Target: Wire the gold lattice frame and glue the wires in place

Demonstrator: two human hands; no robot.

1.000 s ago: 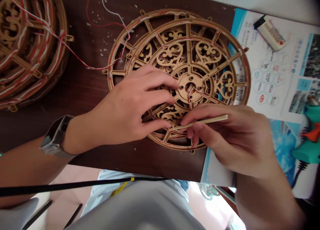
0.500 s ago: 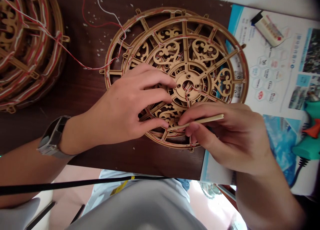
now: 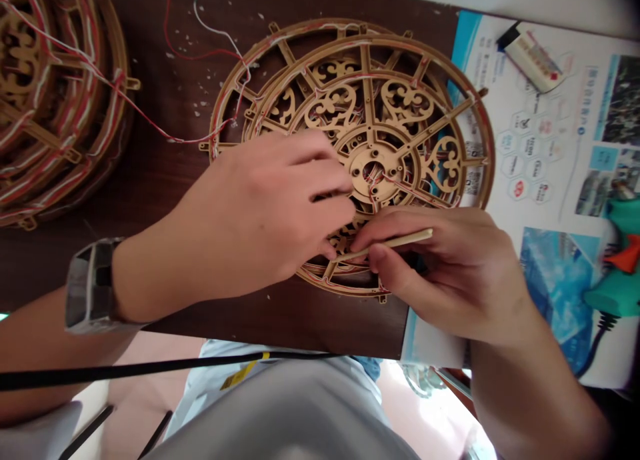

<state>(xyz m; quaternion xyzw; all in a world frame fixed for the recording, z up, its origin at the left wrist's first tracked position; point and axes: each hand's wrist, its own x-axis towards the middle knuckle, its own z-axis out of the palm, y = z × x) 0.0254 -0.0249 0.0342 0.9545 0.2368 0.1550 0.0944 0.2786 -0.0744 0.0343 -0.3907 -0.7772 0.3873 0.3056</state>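
A round, gold-brown openwork frame (image 3: 367,50) with scrollwork hearts lies on the dark tabletop, red and white wires running along its rings. My right hand (image 3: 450,273) is closed on a thin pale stick (image 3: 407,239), pinched between thumb and fingers. The stick's far end points down at a spoke near the frame's lower rim. Across the frame's left side lies my left hand (image 3: 265,213), its fingers curled inward and the thumb tip close to the stick's end. Whatever those fingers hold, if anything, is hidden beneath them.
At the left stands a stack of similar wired frames (image 3: 65,140), joined by a red and white wire (image 3: 150,121). A printed sheet (image 3: 565,180) on the right bears a small cream-and-black box (image 3: 533,57). Near the right edge sits a green tool (image 3: 615,293) with a black cord.
My left hand has curled its fingers in more and turned over slightly, its knuckles now covering more of the frame. The right hand and stick have shifted slightly left.
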